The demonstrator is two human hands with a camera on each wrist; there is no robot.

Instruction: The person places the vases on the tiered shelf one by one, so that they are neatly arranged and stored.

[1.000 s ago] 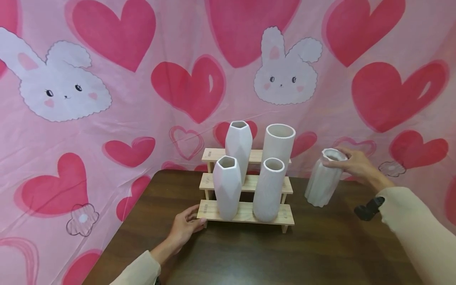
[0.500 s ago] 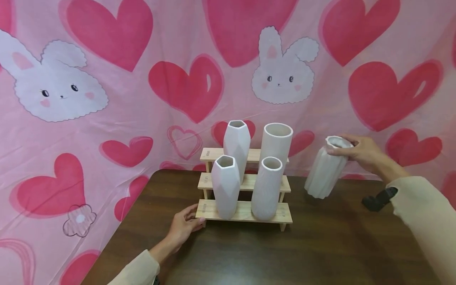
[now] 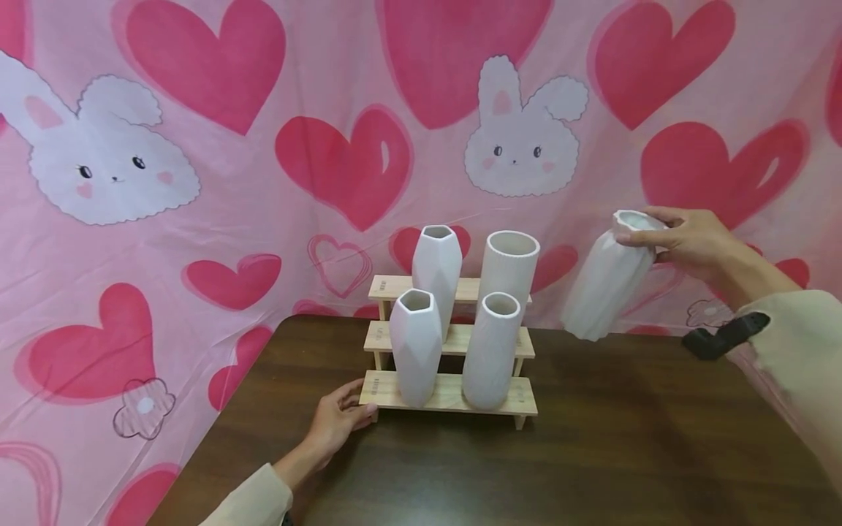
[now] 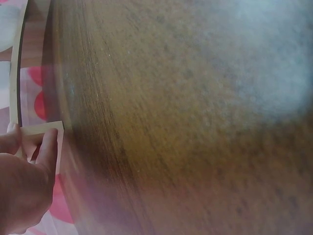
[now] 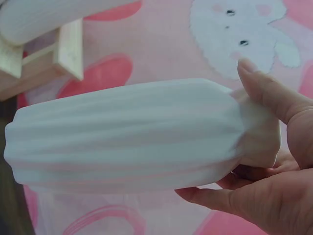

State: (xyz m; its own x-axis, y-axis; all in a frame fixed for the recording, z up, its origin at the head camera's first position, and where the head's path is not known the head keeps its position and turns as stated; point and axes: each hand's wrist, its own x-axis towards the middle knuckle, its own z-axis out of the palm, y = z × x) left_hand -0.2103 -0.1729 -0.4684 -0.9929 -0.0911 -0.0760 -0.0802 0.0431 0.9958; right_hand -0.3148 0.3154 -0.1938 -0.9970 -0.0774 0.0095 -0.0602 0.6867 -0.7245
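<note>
My right hand (image 3: 697, 245) grips a white fluted vase (image 3: 608, 281) by its neck and holds it tilted above the table, right of the stand. In the right wrist view the fluted vase (image 5: 127, 137) lies across the picture, thumb on one side of the neck and fingers on the other. At the lowest step's left end, my left hand (image 3: 334, 424) holds the corner of a three-step wooden stand (image 3: 449, 391). The left wrist view has its fingers at the stand's end frame (image 4: 41, 129).
The stand bears two faceted white vases, a front one (image 3: 416, 351) and a back one (image 3: 437, 274), on its left. To their right stand a smooth tapered vase (image 3: 490, 358) and a wide cylindrical vase (image 3: 509, 270). A pink heart-and-rabbit cloth (image 3: 434, 175) hangs behind the dark table (image 3: 592, 453).
My right hand has lifted the fluted vase up and slightly rightward, and the vase leans more. The left hand stays at the stand's corner.
</note>
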